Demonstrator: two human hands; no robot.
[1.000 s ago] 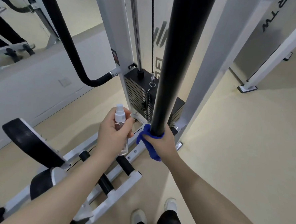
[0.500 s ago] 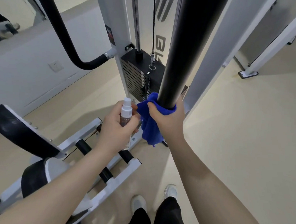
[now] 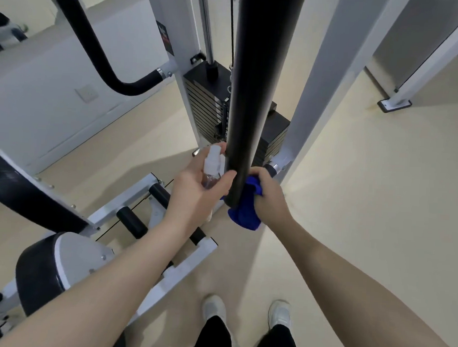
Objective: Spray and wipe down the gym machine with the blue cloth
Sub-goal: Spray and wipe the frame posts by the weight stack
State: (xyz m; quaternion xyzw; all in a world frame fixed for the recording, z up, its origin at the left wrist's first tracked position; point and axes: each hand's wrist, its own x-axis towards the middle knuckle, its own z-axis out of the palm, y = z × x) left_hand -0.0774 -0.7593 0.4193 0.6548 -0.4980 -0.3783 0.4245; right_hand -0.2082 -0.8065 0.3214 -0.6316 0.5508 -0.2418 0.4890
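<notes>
You are in the wiping step, working at the lower end of the black padded bar [image 3: 257,81] that hangs down the middle of the view, and everything here is best placed against that bar. Your right hand [image 3: 268,196] sits just to the right of its bottom end, fingers curled round the blue cloth [image 3: 244,214], which is bunched against the bar's lower right side and hangs a little below its tip. Your left hand [image 3: 198,190] is just to the left of the bar, closed round the small clear spray bottle [image 3: 212,168]; the white nozzle stands upright and close to the bar, though the blur makes it hard to tell whether a finger rests on the pump. Behind the bar is the weight stack [image 3: 207,110] between the white uprights [image 3: 322,79], and a curved black handle [image 3: 96,44] arcs off to the bar's left; the seat pad [image 3: 20,187] lies well to its lower left. As I judge it, the bar's lowest section is what is being cleaned now, and the rest of the machine is yet to be seen to. The next move calls for keeping the cloth wrapped tight round the bar so it reaches the far side as well, and for turning the nozzle squarely at the bar before any spray, so that the mist lands on the padding rather than on your right hand or the floor [image 3: 368,195].
</notes>
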